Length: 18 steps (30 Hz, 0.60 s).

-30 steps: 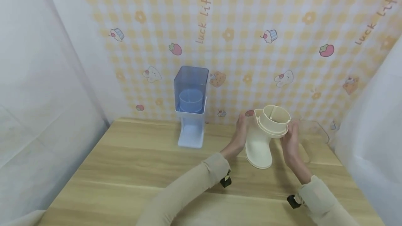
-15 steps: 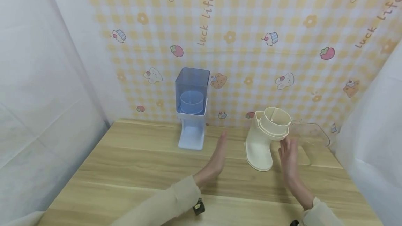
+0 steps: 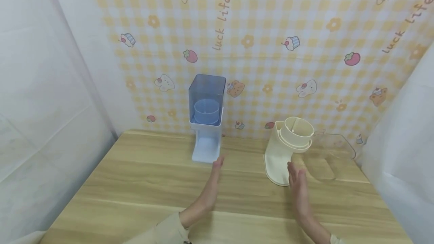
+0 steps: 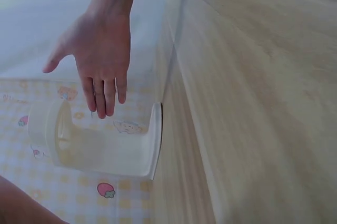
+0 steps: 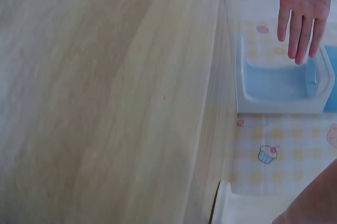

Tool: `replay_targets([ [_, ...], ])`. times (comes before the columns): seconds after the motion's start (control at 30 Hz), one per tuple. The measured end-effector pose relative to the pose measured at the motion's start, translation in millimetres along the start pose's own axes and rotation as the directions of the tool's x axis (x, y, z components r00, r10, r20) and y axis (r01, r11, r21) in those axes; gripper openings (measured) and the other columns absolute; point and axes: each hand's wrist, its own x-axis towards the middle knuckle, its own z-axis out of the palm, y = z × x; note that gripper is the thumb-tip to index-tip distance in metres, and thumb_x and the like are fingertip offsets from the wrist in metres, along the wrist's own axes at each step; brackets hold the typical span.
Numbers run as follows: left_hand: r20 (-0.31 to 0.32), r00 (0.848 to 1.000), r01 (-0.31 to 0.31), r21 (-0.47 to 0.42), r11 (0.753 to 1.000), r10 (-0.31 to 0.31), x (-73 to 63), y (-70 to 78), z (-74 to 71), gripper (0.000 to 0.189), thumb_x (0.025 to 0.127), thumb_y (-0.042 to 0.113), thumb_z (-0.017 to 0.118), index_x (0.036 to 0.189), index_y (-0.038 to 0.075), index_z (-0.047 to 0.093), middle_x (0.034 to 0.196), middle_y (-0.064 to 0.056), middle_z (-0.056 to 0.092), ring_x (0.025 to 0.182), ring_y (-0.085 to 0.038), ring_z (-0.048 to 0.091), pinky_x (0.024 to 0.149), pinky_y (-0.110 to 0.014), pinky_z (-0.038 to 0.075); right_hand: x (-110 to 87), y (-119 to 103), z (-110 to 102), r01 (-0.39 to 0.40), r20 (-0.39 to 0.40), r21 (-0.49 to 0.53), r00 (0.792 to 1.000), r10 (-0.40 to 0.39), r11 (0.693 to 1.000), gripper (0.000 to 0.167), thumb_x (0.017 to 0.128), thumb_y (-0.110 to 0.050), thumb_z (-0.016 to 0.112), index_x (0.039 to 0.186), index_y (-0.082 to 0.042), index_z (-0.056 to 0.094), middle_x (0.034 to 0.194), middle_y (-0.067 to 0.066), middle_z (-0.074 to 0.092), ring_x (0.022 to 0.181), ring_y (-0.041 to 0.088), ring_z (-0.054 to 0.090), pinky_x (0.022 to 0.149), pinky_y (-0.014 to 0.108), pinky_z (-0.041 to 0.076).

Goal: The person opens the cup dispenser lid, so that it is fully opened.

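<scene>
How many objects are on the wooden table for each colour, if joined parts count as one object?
Blue: 1 (blue, square-topped, plastic-looking dispenser)
Cream: 1 (cream, round-topped, plastic-looking stand)
Colourless: 1 (clear, boxy, see-through container)
Total: 3

Wooden worktop (image 5: pixel 121 97), left hand (image 5: pixel 304 16) straight-fingered before a blue dispenser (image 5: pixel 276 83), checked cloth (image 5: pixel 303 137) behind, right hand (image 5: pixel 316 198) cropped low.
</scene>
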Motion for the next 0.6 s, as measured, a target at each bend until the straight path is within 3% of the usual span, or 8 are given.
replay_targets([
  [0.07,0.000,1.000,0.004,0.004,1.000,-0.004,-4.9,-0.4,-5.2,0.076,0.102,0.055,-0.007,0.159,0.005,-0.007,0.166,-0.021,-0.008,0.151,-0.046,-0.011,0.115,-0.071,-0.008,-2.1,1,6,0.007,0.002,0.001,1.000,-0.007,1.000,0.077,0.105,-0.051,0.000,0.155,0.008,-0.007,0.164,0.027,-0.009,0.151,0.043,-0.013,0.124,0.036,-0.013],
  [0.3,-0.054,0.998,0.030,-0.003,1.000,-0.030,-8.8,-0.1,-20.7,0.078,0.101,0.058,-0.007,0.160,0.007,-0.007,0.167,-0.019,-0.009,0.152,-0.044,-0.010,0.117,-0.069,-0.008,6.4,3,31,0.008,0.105,-0.018,0.994,-0.006,1.000,0.077,0.105,-0.051,0.001,0.155,0.008,-0.006,0.164,0.028,-0.009,0.150,0.048,-0.014,0.116,0.065,-0.013],
  [0.43,-0.110,0.993,0.039,0.000,0.999,-0.039,-1.2,-1.6,-31.2,0.079,0.101,0.060,-0.007,0.160,0.008,-0.005,0.167,-0.017,-0.007,0.153,-0.040,-0.009,0.119,-0.066,-0.007,21.4,3,48,0.039,0.149,-0.027,0.988,-0.034,0.999,0.080,0.104,-0.054,0.001,0.155,0.007,-0.009,0.164,0.029,-0.010,0.150,0.047,-0.013,0.117,0.066,-0.011],
  [0.6,-0.193,0.980,0.057,0.012,0.998,-0.053,10.2,-6.1,-51.0,0.080,0.100,0.062,-0.005,0.160,0.008,-0.001,0.168,-0.016,-0.002,0.155,-0.037,-0.006,0.122,-0.061,-0.006,46.5,5,71,0.039,0.137,-0.055,0.990,-0.032,0.998,0.079,0.104,-0.054,0.001,0.157,0.003,-0.008,0.165,0.025,-0.006,0.153,0.043,-0.008,0.122,0.061,-0.006],
])
